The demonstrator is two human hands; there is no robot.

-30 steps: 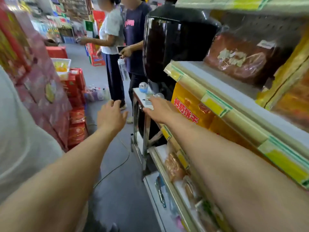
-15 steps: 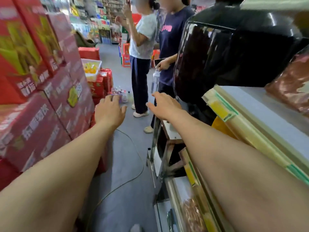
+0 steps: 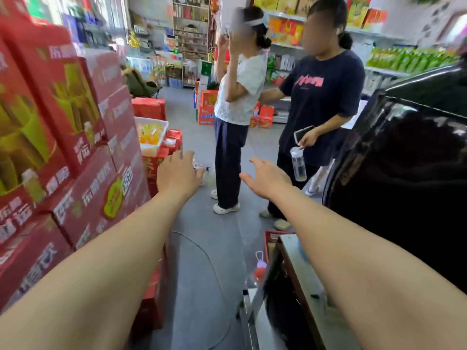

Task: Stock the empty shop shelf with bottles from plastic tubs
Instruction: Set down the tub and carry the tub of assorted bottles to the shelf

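Observation:
Both my arms reach forward down the shop aisle. My left hand point(image 3: 178, 173) is held out with relaxed fingers and holds nothing. My right hand point(image 3: 267, 176) is likewise empty, fingers spread and pointing left. A white plastic tub point(image 3: 161, 126) with orange and yellow packs sits on red cartons ahead on the left. Small bottles point(image 3: 207, 174) stand on the floor just beyond my left hand, partly hidden by it. The shelf is out of view.
Stacked red gift cartons point(image 3: 75, 147) wall the left side. A black glossy appliance point(image 3: 404, 173) and a metal stand point(image 3: 298, 274) flank the right. Two people point(image 3: 237, 97) point(image 3: 321, 97) stand in the aisle ahead. A cable point(image 3: 209, 261) runs along the grey floor.
My view has swung left and up, from the right-hand shelves to the aisle. Both hands stayed stretched out and empty; the people and the tub are nearer.

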